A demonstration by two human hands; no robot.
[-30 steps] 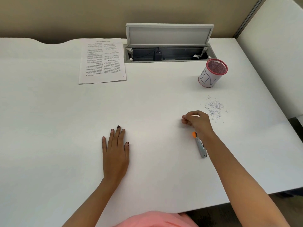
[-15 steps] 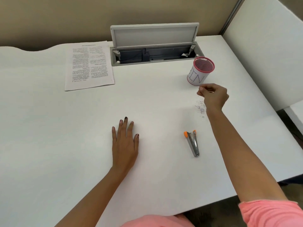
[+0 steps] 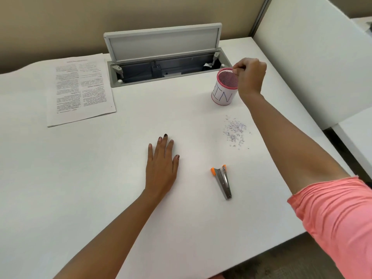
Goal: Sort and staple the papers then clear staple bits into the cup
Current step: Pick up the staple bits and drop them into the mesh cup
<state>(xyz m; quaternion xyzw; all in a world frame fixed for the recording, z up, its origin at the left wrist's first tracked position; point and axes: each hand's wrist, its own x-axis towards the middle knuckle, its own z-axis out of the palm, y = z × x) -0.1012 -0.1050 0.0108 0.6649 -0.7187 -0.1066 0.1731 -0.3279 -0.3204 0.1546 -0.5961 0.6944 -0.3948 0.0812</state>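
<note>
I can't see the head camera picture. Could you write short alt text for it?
A person's right hand, fingers pinched, hovers over the rim of a pink mesh cup on a white desk. The left hand lies flat; staple bits, a small metal tool and printed papers lie around.

Premises present as an office workstation: a white bench (image 3: 100,178) with a flip-up cable hatch (image 3: 165,63) set into its rear edge, partition panels (image 3: 312,57) alongside, printed papers (image 3: 80,89), a stapler (image 3: 222,182) and a mesh cup (image 3: 224,89).
</note>
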